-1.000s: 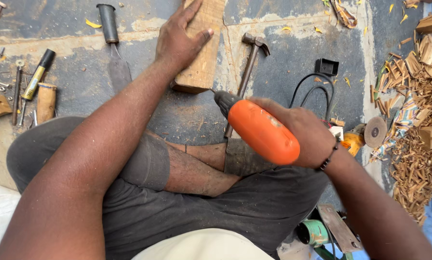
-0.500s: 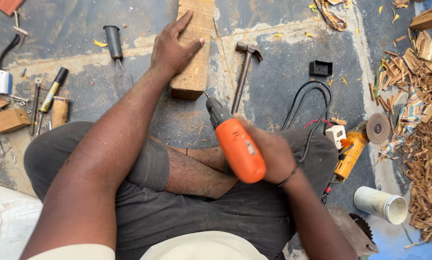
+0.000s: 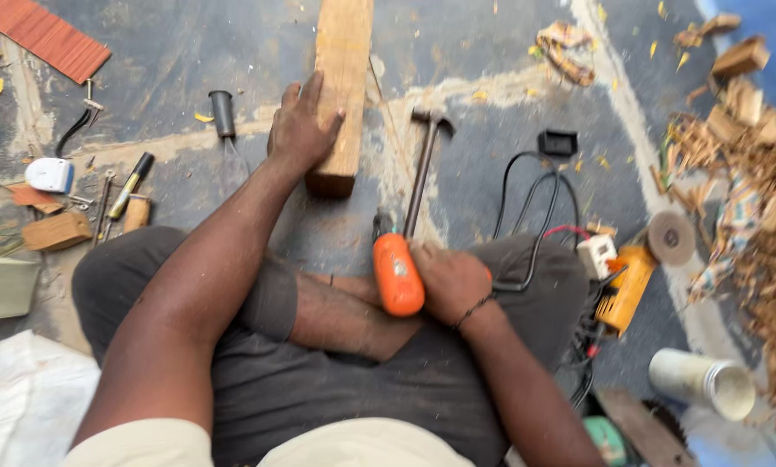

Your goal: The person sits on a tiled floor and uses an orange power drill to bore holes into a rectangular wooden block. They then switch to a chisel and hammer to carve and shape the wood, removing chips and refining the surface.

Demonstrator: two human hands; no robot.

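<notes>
**Left hand on wood block, right hand holding orange drill**

Wood block (image 3: 343, 86) lies lengthwise on the concrete floor (image 3: 492, 164), near end just ahead of the crossed legs, far end running out of the top of frame; left hand (image 3: 301, 130) rests flat on its left face near that end, fingers spread, palm pressing, not wrapped round it, so the grip is open; right hand (image 3: 448, 278) has its grip closed around the orange power drill (image 3: 397, 272), body held low over the lap, dark nose pointing away toward the block, tip well short of it; thin bracelet on the right wrist.

Hammer (image 3: 423, 173) lies on the floor just right of the block, head away, handle end close to the drill nose; black cable (image 3: 526, 199) loops from beside the right hand up to a small black box (image 3: 557, 142); yellow power tool (image 3: 626, 285) with a grey disc (image 3: 670, 238) beside it at the right knee; white cup (image 3: 701, 382) on its side lower right; wood shavings and offcuts (image 3: 764, 199) heaped along the right edge.

Left side: black-handled tool (image 3: 223, 114), marker (image 3: 132, 185), small wood block (image 3: 56, 232), white tape measure (image 3: 49, 175), red corrugated strip (image 3: 46, 36) top left.
</notes>
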